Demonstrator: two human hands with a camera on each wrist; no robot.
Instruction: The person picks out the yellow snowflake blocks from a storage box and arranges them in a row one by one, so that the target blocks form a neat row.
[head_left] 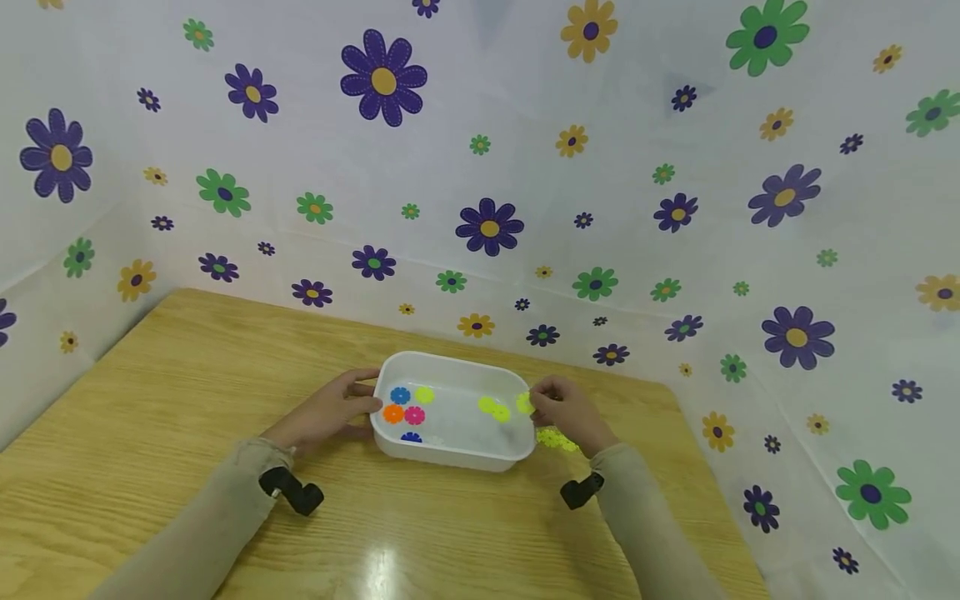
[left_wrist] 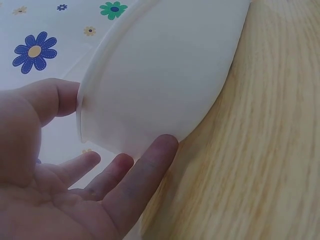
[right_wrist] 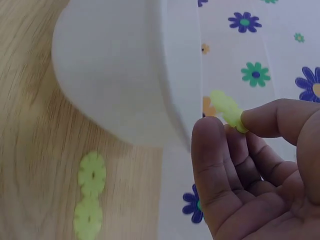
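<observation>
A white plastic tub [head_left: 457,454] stands on the wooden table. My left hand [head_left: 330,410] holds its left end, thumb at the rim and fingers against the outer wall in the left wrist view. My right hand [head_left: 566,410] pinches a yellow-green notched plastic disc [right_wrist: 227,110] between thumb and fingers, at the tub's right rim. Inside lie a blue disc [head_left: 401,396], an orange disc [head_left: 393,414], a pink disc [head_left: 415,415], a dark blue disc [head_left: 411,437], a single yellow disc [head_left: 425,395] and two linked yellow discs [head_left: 493,408].
More yellow-green discs [head_left: 557,439] lie on the table outside the tub's right end, beneath my right hand. The wooden table [head_left: 225,358] reaches back to a white flower-printed sheet [head_left: 420,167]. Each wrist carries a black camera [head_left: 291,489].
</observation>
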